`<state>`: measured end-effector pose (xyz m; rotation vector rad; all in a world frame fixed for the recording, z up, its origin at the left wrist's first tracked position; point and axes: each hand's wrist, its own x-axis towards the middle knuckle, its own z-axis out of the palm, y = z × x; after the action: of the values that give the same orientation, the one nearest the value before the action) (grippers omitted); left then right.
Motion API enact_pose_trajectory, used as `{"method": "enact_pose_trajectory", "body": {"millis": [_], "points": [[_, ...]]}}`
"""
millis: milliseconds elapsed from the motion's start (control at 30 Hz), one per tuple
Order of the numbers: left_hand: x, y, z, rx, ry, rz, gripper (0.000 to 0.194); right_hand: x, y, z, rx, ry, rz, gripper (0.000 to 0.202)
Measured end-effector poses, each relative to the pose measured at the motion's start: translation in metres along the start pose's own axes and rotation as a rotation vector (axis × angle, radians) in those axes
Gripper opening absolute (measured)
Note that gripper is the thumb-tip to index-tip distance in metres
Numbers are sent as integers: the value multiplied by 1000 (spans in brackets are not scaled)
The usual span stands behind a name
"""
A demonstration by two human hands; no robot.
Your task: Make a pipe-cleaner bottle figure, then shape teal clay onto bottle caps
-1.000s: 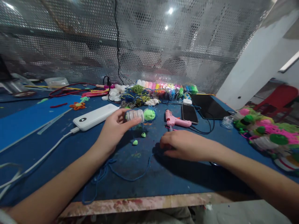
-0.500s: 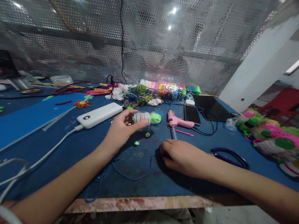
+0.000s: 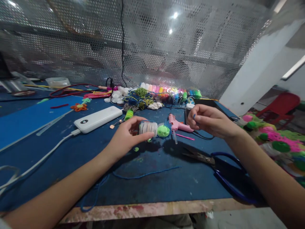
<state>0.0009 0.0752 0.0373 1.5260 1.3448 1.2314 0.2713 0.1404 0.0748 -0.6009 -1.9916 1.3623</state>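
Note:
My left hand is wrapped round the whitish cylinder body of a small figure, held on its side above the table. At its right end is a bright green ball with blue yarn strands sticking out. To the right, my right hand is raised, thumb and finger pinched on a short bit of blue yarn. Scissors with dark blue handles lie partly spread below that hand. A longer blue yarn strand trails across the tabletop.
A pink glue gun lies beyond the figure. A white power bank with a cable is at left. Yarn scraps and colourful clay packs line the back. Several yarn figures crowd the right edge.
My right hand has lifted from the tabletop up and to the right, now with blue yarn in its pinch. The scissors lie more fully in view. The held figure has shifted slightly right and down.

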Motion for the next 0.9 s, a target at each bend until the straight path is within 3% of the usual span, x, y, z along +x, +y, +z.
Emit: {"method": "enact_pose_trajectory", "body": {"millis": [67, 167, 333, 467, 667, 900], "points": [[0, -1, 0, 11, -16, -2, 51, 4, 11, 1, 66, 98, 12, 27], [-1, -2, 0, 32, -47, 6, 53, 7, 15, 15, -105, 181, -12, 31], [-5, 1, 0, 125, -137, 126, 46, -1, 1, 43, -696, 266, -389, 11], [-9, 4, 0, 182, -212, 221, 39, -4, -1, 48, -907, 153, -627, 18], [-11, 4, 0, 223, -247, 252, 37, -6, 1, 48, -1145, 24, -657, 20], [-10, 3, 0, 243, -262, 268, 38, -9, -4, 52, -1358, 2, -718, 20]]}}
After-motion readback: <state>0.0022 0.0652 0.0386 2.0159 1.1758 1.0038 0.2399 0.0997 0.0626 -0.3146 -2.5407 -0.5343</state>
